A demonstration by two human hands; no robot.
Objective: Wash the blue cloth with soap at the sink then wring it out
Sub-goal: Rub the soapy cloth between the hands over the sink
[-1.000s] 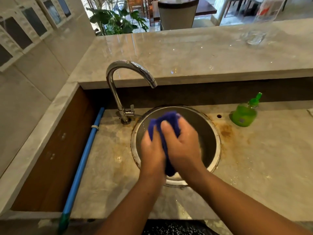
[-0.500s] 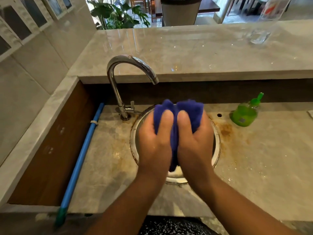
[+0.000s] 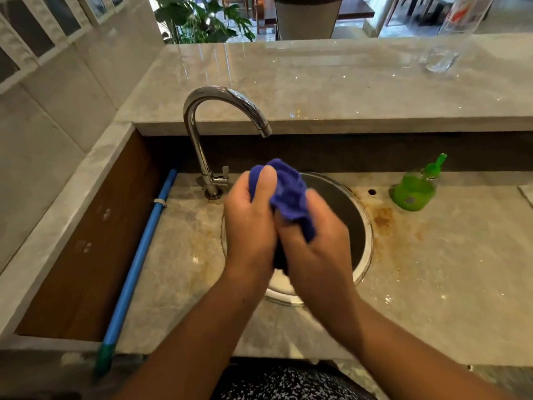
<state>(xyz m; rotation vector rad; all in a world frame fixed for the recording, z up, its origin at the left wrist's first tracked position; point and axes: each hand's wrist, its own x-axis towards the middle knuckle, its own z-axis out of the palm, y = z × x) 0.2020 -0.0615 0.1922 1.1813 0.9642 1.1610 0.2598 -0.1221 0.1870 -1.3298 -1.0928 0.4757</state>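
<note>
While the blue pipe (image 3: 138, 261) lies along the tabletop (image 3: 447, 269) at nine o'clock of the sink (image 3: 369, 243), the tap (image 3: 225, 99) stands at ten o'clock, with no water running that I can see. My left hand (image 3: 251, 226) is curled round the blue cloth (image 3: 288, 194), thumb laid up against its top fold. My right hand (image 3: 317, 249) is closed on the lower part, so the cloth sits bunched between both hands above the basin. It looks soft, limp and wet: light, but likely slippery with soap. I judge it best gripped at its two ends in full fists for a firm twist. The green soap bottle (image 3: 412, 192) stands at two o'clock of the sink, apart from my hands
</note>
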